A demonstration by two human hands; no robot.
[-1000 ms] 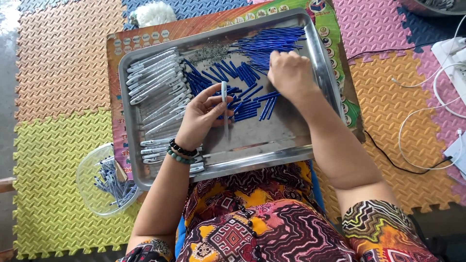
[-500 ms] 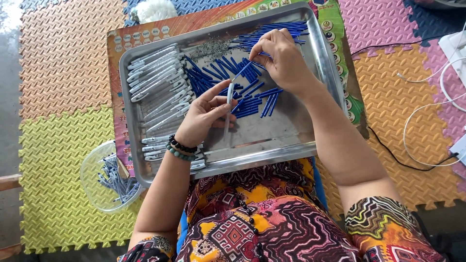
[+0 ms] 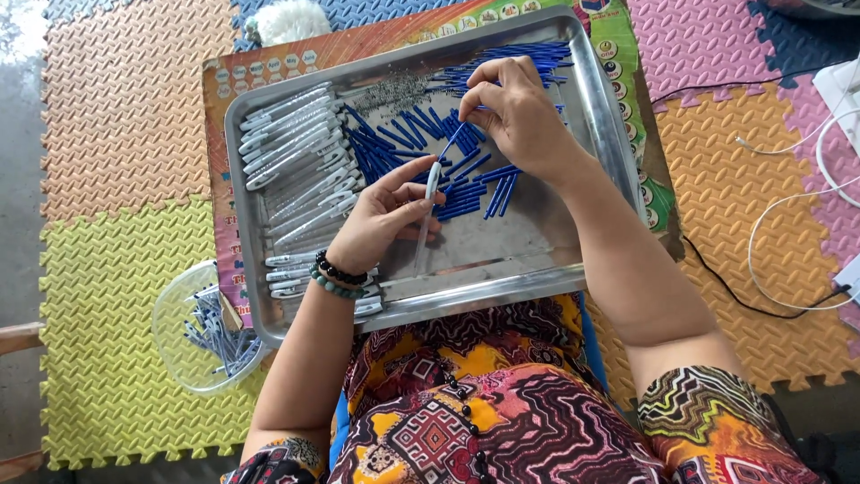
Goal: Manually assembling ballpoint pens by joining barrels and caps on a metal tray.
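now that your right hand [image 3: 520, 112] has lifted a blue refill [image 3: 454, 139] from the tray [image 3: 502, 287], pinched, its tip meets the clear barrel [image 3: 428, 202] your left hand [image 3: 385, 215] grips.

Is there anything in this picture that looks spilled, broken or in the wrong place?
Nothing stands out. The blue refills lie loose in the metal tray, white pen barrels are piled at its left, and both hands work one pen barrel over it.

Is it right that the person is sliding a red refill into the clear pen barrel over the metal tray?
Not quite: the refill is blue, not red, as the head view shows. The right hand feeds it into the clear pen barrel held by the left hand, over the metal tray.
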